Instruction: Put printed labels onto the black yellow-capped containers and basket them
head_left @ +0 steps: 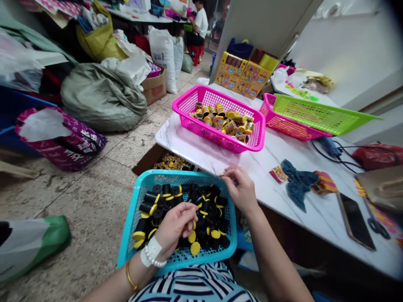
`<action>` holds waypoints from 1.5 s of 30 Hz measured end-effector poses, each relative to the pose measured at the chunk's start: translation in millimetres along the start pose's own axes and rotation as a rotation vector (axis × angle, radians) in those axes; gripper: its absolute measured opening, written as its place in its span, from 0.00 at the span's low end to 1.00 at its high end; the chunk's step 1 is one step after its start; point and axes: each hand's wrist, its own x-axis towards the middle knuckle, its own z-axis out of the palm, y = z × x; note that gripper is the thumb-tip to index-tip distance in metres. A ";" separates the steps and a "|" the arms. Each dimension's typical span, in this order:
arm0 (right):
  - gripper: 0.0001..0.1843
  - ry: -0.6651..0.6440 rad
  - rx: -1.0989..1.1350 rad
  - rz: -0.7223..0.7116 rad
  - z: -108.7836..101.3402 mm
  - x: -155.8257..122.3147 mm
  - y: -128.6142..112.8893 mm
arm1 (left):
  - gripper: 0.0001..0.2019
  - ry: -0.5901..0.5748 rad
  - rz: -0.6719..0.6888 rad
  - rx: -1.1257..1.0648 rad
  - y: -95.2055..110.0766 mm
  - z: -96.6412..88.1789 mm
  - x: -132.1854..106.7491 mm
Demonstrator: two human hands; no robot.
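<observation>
A blue plastic basket (pixel 128 222) sits at my lap, filled with small black cylinders (pixel 147 208) with yellow caps (pixel 195 248). Over the middle of it is my left hand (pixel 178 222), its fingers curled together in a pinch; what they hold, if anything, is hidden. My right hand (pixel 239 188) is at the basket's far right corner, by the table edge. Its thumb and forefinger are pressed together on something too small to name. Farther back on the white table (pixel 195 144), a pink basket (pixel 220 144) holds many yellow-labelled cylinders (pixel 231 126).
On the table's right lie a dark cloth (pixel 297 182), a phone (pixel 355 222) and scissors (pixel 378 227). A green basket (pixel 321 111) rests in another pink one (pixel 292 128). Yellow printed boxes (pixel 244 77) stand behind. Sacks (pixel 103 96) crowd the left floor; a person (pixel 200 25) sits far back.
</observation>
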 end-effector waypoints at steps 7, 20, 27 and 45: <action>0.13 -0.233 0.380 0.033 34.1 -70.4 -44.6 | 0.16 0.031 0.169 0.273 11.2 -4.5 -6.1; 0.14 -0.280 0.790 0.666 63.3 -90.1 -58.6 | 0.13 0.194 0.216 0.265 -7.8 -21.8 -7.4; 0.21 -0.224 0.699 0.686 76.9 -101.4 -61.1 | 0.10 0.289 0.398 0.292 -3.0 -15.7 -25.9; 0.23 -0.176 0.435 0.426 77.8 -110.0 -62.3 | 0.09 0.316 0.553 0.496 0.0 -12.0 -32.3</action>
